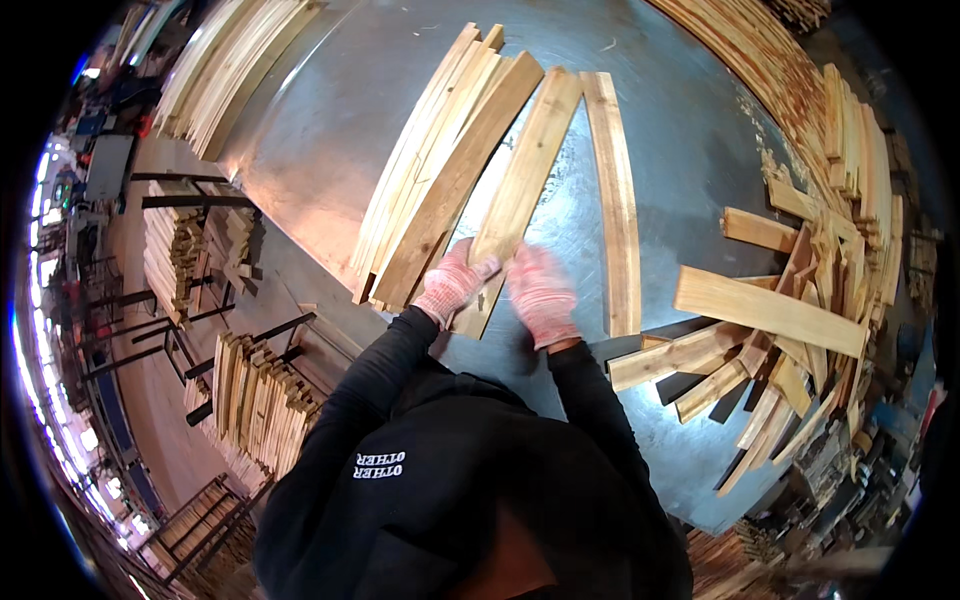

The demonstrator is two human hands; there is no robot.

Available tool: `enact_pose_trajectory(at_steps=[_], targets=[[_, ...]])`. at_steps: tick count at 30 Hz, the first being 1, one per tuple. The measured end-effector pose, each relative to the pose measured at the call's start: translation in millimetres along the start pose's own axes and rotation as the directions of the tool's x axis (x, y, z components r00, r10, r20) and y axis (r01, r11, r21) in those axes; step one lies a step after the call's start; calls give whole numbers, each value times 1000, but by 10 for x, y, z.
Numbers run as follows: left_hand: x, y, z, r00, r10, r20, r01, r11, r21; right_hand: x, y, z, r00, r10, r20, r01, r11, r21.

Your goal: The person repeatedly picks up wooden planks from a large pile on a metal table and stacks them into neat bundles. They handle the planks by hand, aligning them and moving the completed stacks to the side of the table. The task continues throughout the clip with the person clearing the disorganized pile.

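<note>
Over a shiny metal tabletop [690,190], one plank [535,150] slants between a bundle of slats [432,150] on the left and a single slat [613,200] on the right; the gloved left hand [453,286] grasps its nearer part — whether the blurred right hand [541,292] beside it grips, I cannot tell.

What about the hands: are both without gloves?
No, the left hand and right hand both wear pink-and-white gloves.

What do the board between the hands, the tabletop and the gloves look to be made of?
Board: bare, seemingly unvarnished wood, going by its visible grain.
Tabletop: probably sheet metal, smooth and grey, from its glossy reflections.
Gloves: likely knitted yarn, judging by their mottled red-white texture.
</note>
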State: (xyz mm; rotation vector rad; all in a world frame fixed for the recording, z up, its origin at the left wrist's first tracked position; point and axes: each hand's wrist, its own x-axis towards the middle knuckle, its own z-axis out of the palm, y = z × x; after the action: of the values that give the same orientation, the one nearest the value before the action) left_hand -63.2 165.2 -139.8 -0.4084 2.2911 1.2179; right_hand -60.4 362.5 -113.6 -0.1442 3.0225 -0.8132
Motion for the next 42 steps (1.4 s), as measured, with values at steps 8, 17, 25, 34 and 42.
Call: enact_pose_trajectory(at_steps=[8,17,25,34,42], targets=[[-411,815,-238,985,-80,-152,128,933,336,483,634,-545,868,485,103,-471,872,-132],[-616,1133,-666,955,286,-73,-168,731,661,438,-237,60,852,502,151,-510,725,463],[-561,559,-567,974,103,-202,66,723,688,380,-254,113,810,549,208,-565,632,531],[-643,350,-651,933,336,-127,-173,731,660,317,-518,42,864,492,105,-495,793,356],[-506,214,-658,887,358,-292,90,486,870,227,-286,3,870,484,97,-479,779,406]])
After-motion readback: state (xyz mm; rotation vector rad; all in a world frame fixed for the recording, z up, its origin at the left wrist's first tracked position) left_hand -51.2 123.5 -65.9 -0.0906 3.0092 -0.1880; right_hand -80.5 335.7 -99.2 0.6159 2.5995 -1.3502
